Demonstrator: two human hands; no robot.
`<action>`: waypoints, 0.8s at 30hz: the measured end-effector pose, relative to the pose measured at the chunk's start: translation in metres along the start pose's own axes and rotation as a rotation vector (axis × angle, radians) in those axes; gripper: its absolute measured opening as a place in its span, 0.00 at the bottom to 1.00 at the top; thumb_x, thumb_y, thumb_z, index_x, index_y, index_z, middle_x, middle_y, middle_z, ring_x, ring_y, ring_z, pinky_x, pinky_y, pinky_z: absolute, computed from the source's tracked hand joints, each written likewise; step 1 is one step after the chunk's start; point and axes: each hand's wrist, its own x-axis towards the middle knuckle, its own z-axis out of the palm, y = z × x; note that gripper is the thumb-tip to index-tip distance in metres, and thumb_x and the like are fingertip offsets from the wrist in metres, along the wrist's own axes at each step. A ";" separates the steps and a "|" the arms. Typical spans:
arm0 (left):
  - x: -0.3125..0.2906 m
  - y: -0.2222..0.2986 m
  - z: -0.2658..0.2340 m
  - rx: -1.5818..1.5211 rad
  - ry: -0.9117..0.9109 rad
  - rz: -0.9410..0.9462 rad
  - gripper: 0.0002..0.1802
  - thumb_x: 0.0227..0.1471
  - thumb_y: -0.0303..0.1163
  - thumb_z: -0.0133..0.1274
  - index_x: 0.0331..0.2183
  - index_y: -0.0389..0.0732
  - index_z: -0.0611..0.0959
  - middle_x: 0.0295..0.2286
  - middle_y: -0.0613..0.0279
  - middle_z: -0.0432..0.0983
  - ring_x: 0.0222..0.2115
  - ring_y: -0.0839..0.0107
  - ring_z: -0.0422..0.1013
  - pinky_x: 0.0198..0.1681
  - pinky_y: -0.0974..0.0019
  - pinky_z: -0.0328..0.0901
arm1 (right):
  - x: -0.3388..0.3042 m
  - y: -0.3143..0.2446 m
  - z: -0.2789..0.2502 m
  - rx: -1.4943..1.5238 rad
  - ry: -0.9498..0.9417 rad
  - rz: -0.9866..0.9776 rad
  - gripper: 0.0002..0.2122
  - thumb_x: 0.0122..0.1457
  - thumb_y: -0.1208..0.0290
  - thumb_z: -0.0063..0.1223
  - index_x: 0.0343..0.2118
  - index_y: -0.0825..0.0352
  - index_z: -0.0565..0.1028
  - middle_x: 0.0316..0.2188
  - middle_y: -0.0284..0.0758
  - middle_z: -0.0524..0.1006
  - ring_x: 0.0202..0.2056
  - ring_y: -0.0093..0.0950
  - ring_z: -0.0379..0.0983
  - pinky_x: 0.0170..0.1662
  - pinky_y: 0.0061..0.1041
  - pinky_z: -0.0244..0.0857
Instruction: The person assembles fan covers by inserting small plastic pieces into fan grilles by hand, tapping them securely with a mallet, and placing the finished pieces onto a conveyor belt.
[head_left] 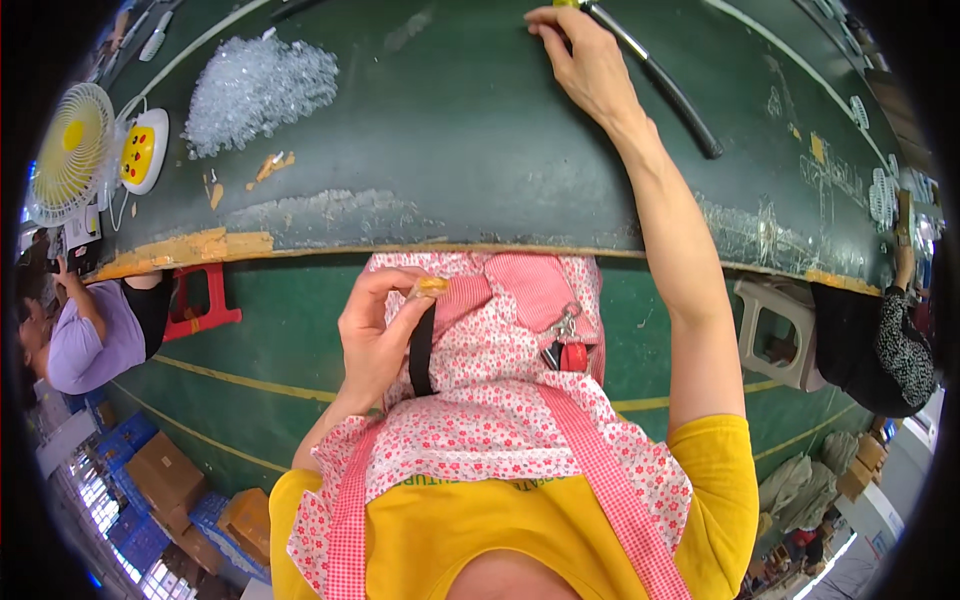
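Observation:
In front of my apron, just off the table's near edge, my left hand [375,325] is closed in a pinch. A small yellowish piece [432,286] sits at its fingertips. A black strap [421,352] hangs just below them; I cannot tell whether it joins the piece. My right arm stretches far across the dark green table [450,150]. At the far edge my right hand [590,62] has its fingers apart and slightly bent. Beside it lies a tool with a metal shaft and black grip [682,105]. A yellow-green part [568,3] shows at its upper end, cut off by the view.
On the table's left lies a pile of small clear plastic pieces [262,90]. A yellow-and-white fan [75,150] stands beyond it. Co-workers sit at the left [105,330] and right [870,345]. Stools [780,330] and cardboard boxes [165,470] stand on the floor.

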 end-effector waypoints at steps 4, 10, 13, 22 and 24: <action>0.031 0.020 0.010 -0.161 0.000 0.152 0.16 0.49 0.09 0.55 0.39 0.35 0.75 0.42 0.49 0.74 0.41 0.69 0.72 0.48 0.66 0.68 | -0.003 0.007 0.000 -0.004 -0.002 0.011 0.07 0.61 0.77 0.50 0.41 0.68 0.77 0.35 0.39 0.79 0.40 0.40 0.76 0.43 0.35 0.69; 0.046 0.127 0.025 -0.116 -0.352 0.918 0.09 0.44 0.24 0.61 0.30 0.43 0.79 0.32 0.58 0.82 0.29 0.66 0.74 0.29 0.68 0.61 | 0.004 -0.003 0.000 0.021 0.005 -0.013 0.06 0.60 0.78 0.51 0.39 0.68 0.76 0.33 0.39 0.78 0.39 0.40 0.74 0.43 0.36 0.68; 0.043 0.132 0.057 -0.226 -0.156 1.205 0.06 0.43 0.28 0.60 0.26 0.45 0.78 0.25 0.63 0.81 0.26 0.69 0.74 0.28 0.69 0.60 | -0.004 0.006 -0.005 -0.016 -0.004 0.021 0.06 0.60 0.79 0.52 0.39 0.68 0.77 0.34 0.40 0.78 0.40 0.40 0.74 0.43 0.37 0.68; 0.040 0.171 0.040 -0.183 -0.500 1.276 0.06 0.53 0.32 0.56 0.26 0.42 0.77 0.20 0.65 0.77 0.18 0.70 0.70 0.21 0.69 0.66 | 0.000 -0.006 -0.004 -0.029 -0.043 0.008 0.07 0.61 0.79 0.52 0.41 0.69 0.76 0.35 0.41 0.78 0.40 0.39 0.75 0.44 0.34 0.68; 0.035 0.166 0.048 -0.288 -0.306 1.250 0.05 0.52 0.32 0.55 0.27 0.43 0.78 0.19 0.66 0.76 0.17 0.71 0.69 0.21 0.70 0.65 | 0.000 -0.005 -0.005 -0.037 -0.047 0.008 0.07 0.61 0.79 0.52 0.41 0.69 0.76 0.35 0.41 0.78 0.40 0.40 0.75 0.44 0.34 0.68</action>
